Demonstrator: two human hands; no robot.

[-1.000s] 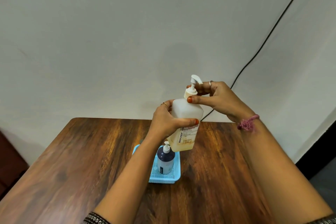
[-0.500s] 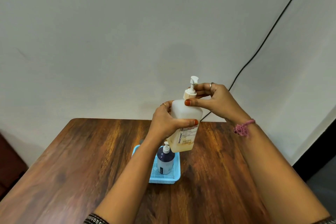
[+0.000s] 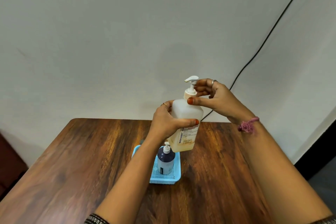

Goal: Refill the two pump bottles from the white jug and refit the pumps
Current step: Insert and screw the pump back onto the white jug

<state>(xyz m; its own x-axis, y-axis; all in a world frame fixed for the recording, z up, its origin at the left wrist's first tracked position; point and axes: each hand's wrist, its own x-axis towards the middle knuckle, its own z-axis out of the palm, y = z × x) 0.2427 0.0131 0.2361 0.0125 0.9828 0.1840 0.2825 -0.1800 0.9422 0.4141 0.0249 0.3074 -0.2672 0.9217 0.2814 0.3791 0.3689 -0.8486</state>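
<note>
My left hand grips a translucent pump bottle by its body and holds it in the air above the table. Yellowish liquid fills its lower part. Its white pump sits on the neck, nozzle pointing left. My right hand pinches the pump's collar between thumb and fingers. Below, a small dark blue pump bottle with a white pump stands upright in a light blue mesh tray. The white jug is not in view.
The tray rests near the middle of a brown wooden table. A white wall stands behind the table's far edge, with a black cable running down it to the right. A dark object shows at the left edge.
The pump nozzle has turned from pointing right, through facing away, to pointing left, as my right hand twists the collar. The bottle stays held in my left hand.
</note>
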